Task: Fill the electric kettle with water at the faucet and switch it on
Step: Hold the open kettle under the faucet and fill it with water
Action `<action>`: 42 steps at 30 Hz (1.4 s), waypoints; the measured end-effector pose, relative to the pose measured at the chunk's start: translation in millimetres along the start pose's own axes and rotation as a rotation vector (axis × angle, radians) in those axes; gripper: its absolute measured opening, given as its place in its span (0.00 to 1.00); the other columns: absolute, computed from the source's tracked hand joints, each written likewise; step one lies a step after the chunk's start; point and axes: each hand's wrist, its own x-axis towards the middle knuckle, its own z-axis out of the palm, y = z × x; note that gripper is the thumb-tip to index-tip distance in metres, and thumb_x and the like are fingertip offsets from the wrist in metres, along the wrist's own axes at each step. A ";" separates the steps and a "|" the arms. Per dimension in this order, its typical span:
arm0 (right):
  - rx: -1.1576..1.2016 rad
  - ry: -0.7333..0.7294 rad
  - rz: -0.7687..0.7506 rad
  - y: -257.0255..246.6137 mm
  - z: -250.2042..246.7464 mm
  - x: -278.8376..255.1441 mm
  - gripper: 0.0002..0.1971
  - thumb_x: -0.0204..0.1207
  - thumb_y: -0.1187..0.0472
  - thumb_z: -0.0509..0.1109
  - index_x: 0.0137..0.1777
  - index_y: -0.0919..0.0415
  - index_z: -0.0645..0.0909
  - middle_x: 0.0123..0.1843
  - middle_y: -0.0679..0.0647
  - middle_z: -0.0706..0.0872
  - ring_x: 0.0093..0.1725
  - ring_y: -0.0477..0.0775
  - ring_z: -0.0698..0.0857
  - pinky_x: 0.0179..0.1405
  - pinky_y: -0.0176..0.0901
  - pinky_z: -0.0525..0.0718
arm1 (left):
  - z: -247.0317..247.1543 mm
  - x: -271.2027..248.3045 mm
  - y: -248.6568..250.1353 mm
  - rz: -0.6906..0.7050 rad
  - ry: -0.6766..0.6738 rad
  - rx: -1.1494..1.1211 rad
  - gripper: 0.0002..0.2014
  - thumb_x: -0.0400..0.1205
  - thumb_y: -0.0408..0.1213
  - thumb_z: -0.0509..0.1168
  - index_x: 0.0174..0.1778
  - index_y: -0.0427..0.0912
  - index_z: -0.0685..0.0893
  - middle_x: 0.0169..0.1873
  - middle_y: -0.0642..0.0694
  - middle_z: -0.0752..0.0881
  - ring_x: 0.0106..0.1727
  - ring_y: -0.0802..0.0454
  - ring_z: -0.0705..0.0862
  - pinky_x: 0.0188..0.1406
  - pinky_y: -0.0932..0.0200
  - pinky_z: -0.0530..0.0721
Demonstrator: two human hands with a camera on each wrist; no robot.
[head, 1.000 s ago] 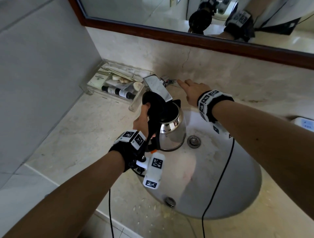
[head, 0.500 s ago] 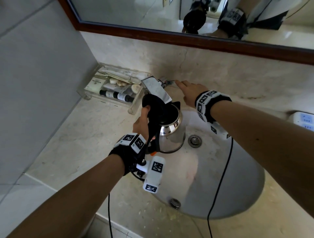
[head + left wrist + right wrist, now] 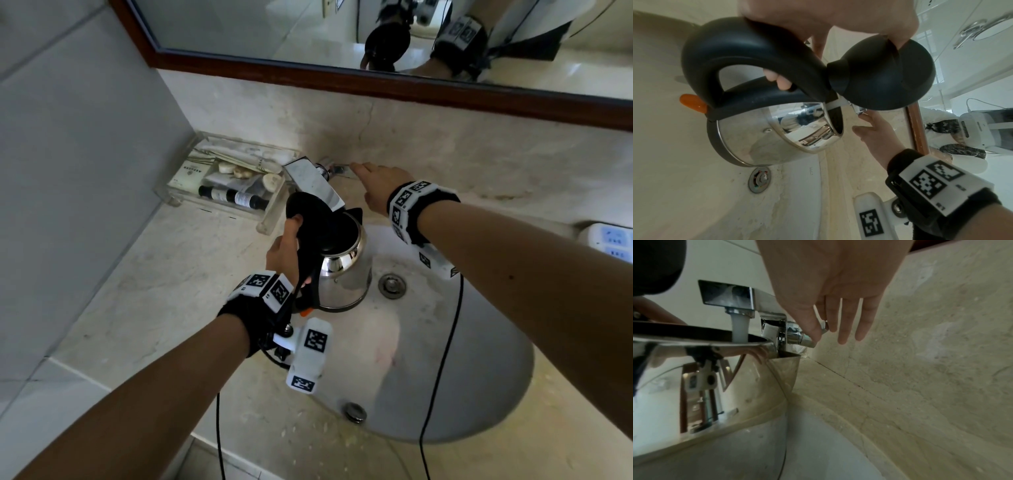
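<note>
A steel kettle (image 3: 346,274) with a black handle hangs over the sink (image 3: 496,394), its black lid (image 3: 305,209) flipped open. My left hand (image 3: 284,250) grips the handle, and my thumb rests on the lid (image 3: 885,78). The kettle's mouth is under the chrome faucet (image 3: 315,181) spout. In the right wrist view a water stream (image 3: 739,327) falls from the faucet (image 3: 727,295) into the kettle (image 3: 715,386). My right hand (image 3: 376,185) pinches the faucet lever (image 3: 797,334) between thumb and forefinger, other fingers straight. An orange switch (image 3: 692,102) sits below the handle.
A clear tray (image 3: 222,181) of toiletries stands on the counter left of the faucet. The drain (image 3: 392,285) lies just right of the kettle. A white device (image 3: 613,240) sits at the far right. A mirror (image 3: 342,27) hangs above the backsplash. Black cables (image 3: 442,359) cross the basin.
Both hands keep their places: the left holds the kettle under the spout, the right stays on the lever. Only the head view has shifted slightly.
</note>
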 end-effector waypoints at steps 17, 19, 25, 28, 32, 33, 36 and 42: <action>-0.007 -0.010 0.015 -0.6 -4.2 -1.2 0.35 0.78 0.67 0.64 0.83 0.56 0.54 0.79 0.60 0.72 0.73 0.64 0.76 0.67 0.56 0.77 | -0.1 9.3 -7.9 0.199 0.001 0.183 0.12 0.81 0.58 0.59 0.31 0.67 0.75 0.33 0.62 0.79 0.29 0.70 0.81 0.24 0.75 0.77; -0.005 -0.011 0.018 -0.9 -4.0 -1.2 0.35 0.78 0.67 0.64 0.83 0.55 0.54 0.78 0.60 0.72 0.72 0.65 0.77 0.66 0.57 0.78 | 1.4 9.2 -8.3 0.215 0.016 0.166 0.12 0.82 0.57 0.58 0.32 0.65 0.76 0.34 0.62 0.79 0.32 0.70 0.78 0.24 0.73 0.74; -0.010 -0.006 0.022 -0.6 -3.2 -0.2 0.35 0.78 0.67 0.64 0.83 0.56 0.54 0.78 0.60 0.73 0.72 0.64 0.77 0.65 0.56 0.79 | 3.5 10.4 -6.4 0.197 0.012 0.166 0.15 0.77 0.63 0.57 0.25 0.77 0.80 0.48 0.46 0.87 0.40 0.62 0.80 0.40 0.61 0.74; -0.006 -0.003 0.017 -1.8 -2.5 0.2 0.34 0.78 0.68 0.63 0.82 0.56 0.54 0.78 0.60 0.72 0.72 0.65 0.77 0.65 0.56 0.79 | 1.8 11.6 -10.7 0.228 -0.024 0.239 0.09 0.76 0.63 0.56 0.45 0.74 0.80 0.59 0.41 0.85 0.51 0.50 0.84 0.48 0.57 0.80; 0.003 -0.003 0.018 -1.4 -0.6 0.7 0.34 0.78 0.68 0.63 0.83 0.57 0.54 0.78 0.61 0.72 0.71 0.65 0.78 0.64 0.57 0.80 | 0.9 6.8 -9.2 0.321 -0.028 0.303 0.22 0.74 0.64 0.54 0.62 0.66 0.74 0.58 0.41 0.84 0.61 0.42 0.84 0.56 0.55 0.83; 0.001 -0.003 0.018 -1.2 -0.4 1.1 0.34 0.78 0.68 0.63 0.83 0.58 0.54 0.78 0.61 0.72 0.71 0.65 0.78 0.64 0.57 0.80 | 2.4 3.3 -6.4 0.235 -0.071 0.268 0.24 0.73 0.65 0.55 0.63 0.63 0.77 0.61 0.39 0.84 0.62 0.40 0.83 0.61 0.48 0.82; 0.000 -0.001 0.018 -1.4 -0.5 1.8 0.35 0.78 0.68 0.63 0.83 0.58 0.53 0.78 0.61 0.72 0.72 0.65 0.78 0.64 0.56 0.79 | 2.0 6.1 -1.9 0.061 0.007 0.079 0.15 0.69 0.66 0.62 0.26 0.64 0.87 0.44 0.44 0.89 0.42 0.48 0.87 0.46 0.53 0.84; 0.006 0.010 0.030 -3.6 1.2 2.4 0.34 0.78 0.69 0.64 0.82 0.58 0.54 0.76 0.62 0.74 0.70 0.64 0.80 0.62 0.56 0.80 | 0.4 5.6 -8.3 0.229 0.028 0.193 0.10 0.77 0.62 0.56 0.33 0.72 0.79 0.41 0.49 0.84 0.29 0.71 0.82 0.27 0.70 0.77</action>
